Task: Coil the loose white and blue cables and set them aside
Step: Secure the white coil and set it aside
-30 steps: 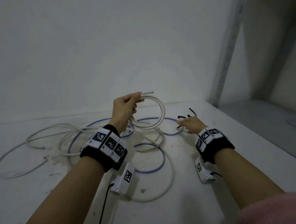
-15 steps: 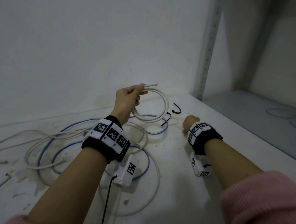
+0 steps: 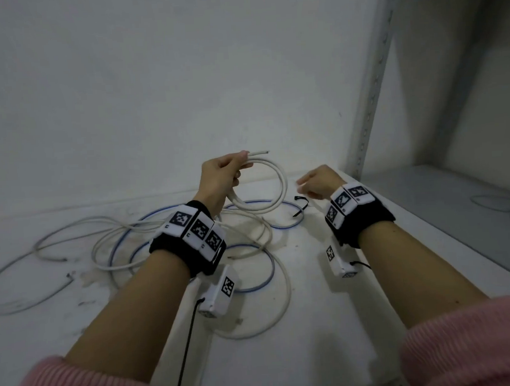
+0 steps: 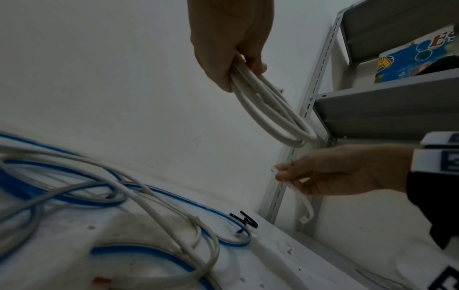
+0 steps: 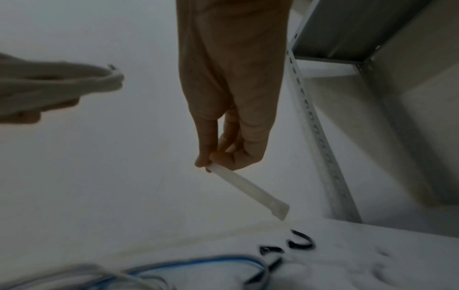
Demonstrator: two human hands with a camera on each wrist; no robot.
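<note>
My left hand [image 3: 221,177] is raised above the white surface and grips a small coil of white cable [image 3: 273,188], its cut end sticking out to the right. The same coil [image 4: 270,109] hangs from the left hand's fingers [image 4: 250,62] in the left wrist view. My right hand [image 3: 317,181] is raised to the right of the coil and pinches a short white cable tie [image 5: 246,191] that hangs down from thumb and fingers. Loose white cable [image 3: 112,228] and blue cable [image 3: 259,283] lie tangled on the surface below.
Black cable ties [image 3: 300,205] lie on the surface by the blue loop. A grey metal shelf upright [image 3: 372,75] stands at the right, with a shelf board [image 3: 457,198] beyond it. A coloured box [image 4: 417,58] sits on a higher shelf. Wall [image 3: 151,79] closes the back.
My right hand has risen from the surface by the black ties, now holding a white tie beside the coil. The left hand keeps its grip on the coil.
</note>
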